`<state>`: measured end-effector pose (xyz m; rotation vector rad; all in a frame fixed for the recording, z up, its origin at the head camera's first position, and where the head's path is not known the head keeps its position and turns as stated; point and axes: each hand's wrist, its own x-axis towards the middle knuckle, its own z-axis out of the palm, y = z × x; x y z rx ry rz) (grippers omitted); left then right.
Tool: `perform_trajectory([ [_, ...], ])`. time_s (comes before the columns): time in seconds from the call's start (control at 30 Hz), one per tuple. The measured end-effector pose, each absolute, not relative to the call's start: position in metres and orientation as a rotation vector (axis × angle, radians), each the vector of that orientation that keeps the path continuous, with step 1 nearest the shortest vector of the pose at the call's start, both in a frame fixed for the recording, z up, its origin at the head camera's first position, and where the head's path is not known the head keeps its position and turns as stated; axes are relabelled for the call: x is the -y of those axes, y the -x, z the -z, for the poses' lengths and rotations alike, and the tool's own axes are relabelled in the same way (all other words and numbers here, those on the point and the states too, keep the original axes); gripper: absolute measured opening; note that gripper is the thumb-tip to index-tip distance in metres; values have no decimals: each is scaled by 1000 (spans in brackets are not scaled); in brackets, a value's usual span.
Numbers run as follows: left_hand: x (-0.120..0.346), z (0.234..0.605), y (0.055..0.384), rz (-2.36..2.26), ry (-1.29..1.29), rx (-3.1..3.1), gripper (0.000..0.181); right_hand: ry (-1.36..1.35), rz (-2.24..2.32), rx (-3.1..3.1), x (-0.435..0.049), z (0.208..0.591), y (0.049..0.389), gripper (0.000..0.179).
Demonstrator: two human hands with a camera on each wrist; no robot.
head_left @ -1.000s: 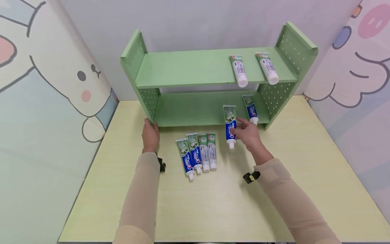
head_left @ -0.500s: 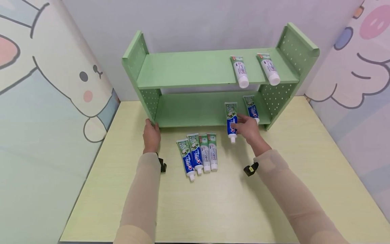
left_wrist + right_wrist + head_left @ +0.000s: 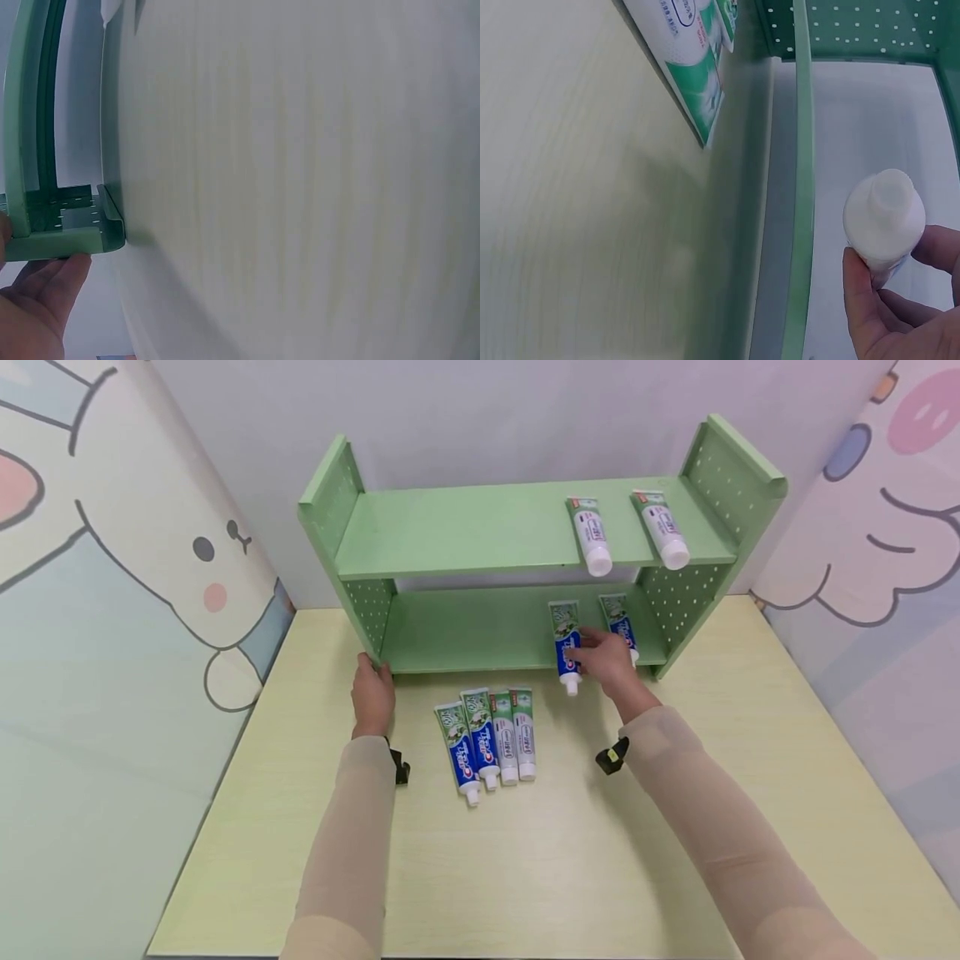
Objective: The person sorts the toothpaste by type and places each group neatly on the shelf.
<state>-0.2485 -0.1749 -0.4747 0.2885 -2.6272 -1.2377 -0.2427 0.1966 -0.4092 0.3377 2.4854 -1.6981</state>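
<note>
My right hand (image 3: 611, 664) pinches a blue-and-green toothpaste tube (image 3: 566, 647) between thumb and fingers. The tube is at the front of the lower shelf level, its white cap toward me; in the right wrist view the cap (image 3: 889, 206) hides most of the tube. A similar blue-and-green tube (image 3: 619, 625) lies on the lower level to the right, partly behind my hand. My left hand (image 3: 372, 695) grips the lower left side of the green shelf rack (image 3: 457, 531); in the left wrist view its fingers (image 3: 64, 289) press on the side panel.
Two white-and-green tubes (image 3: 662, 531) lie on the upper level at the right. On the table (image 3: 510, 877), in front of the rack, several tubes lie side by side: blue ones (image 3: 459, 752) at left, white-and-green ones (image 3: 522, 735) at right. Walls stand behind and at both sides.
My right hand has moved the toothpaste tube away from me, from in front of the rack to over the lower level. My left hand has stayed at the rack's left side.
</note>
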Motion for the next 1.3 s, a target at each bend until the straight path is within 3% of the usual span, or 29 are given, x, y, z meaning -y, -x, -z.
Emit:
perform_trajectory([
  [1.3, 174, 473, 246, 1224, -287, 2629, 34, -319, 1583, -2585, -192, 418, 275, 52],
])
